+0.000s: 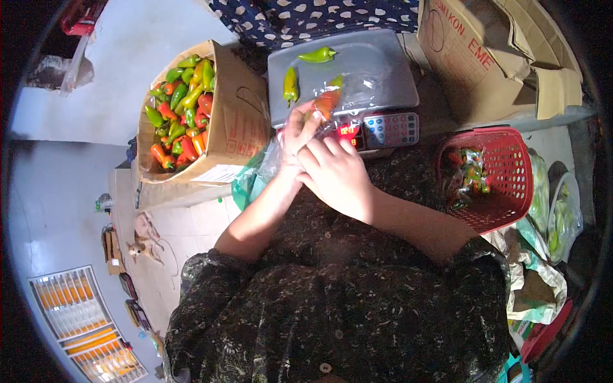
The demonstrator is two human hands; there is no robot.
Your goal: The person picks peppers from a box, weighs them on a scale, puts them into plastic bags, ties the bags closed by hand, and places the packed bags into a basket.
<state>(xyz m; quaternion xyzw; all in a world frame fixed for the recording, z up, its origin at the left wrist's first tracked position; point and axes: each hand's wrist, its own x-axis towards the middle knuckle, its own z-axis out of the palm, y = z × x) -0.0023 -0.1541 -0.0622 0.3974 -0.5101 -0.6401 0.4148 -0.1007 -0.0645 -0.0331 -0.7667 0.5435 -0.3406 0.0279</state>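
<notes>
My left hand [299, 134] grips a clear plastic bag [326, 103] with red and green peppers in it, over the front edge of a digital scale [388, 93]. Against the left wrist and the bag's near end lies my right hand [335, 174], fingers bent; whether it pinches the plastic cannot be told. Two loose green peppers rest on the scale's grey pan, one upright at the left [290, 86] and one near the back [318, 55]. Red digits glow on the display beside a keypad [391, 130]. Part of the bag is hidden by the hands.
Left of the scale stands a cardboard box [239, 100] full of red, orange and green peppers. A red plastic basket [512, 167] at the right holds bagged peppers. An open carton [459, 72] stands behind it. Green plastic [244, 184] hangs near my left forearm; a dog [143, 246] lies on the floor.
</notes>
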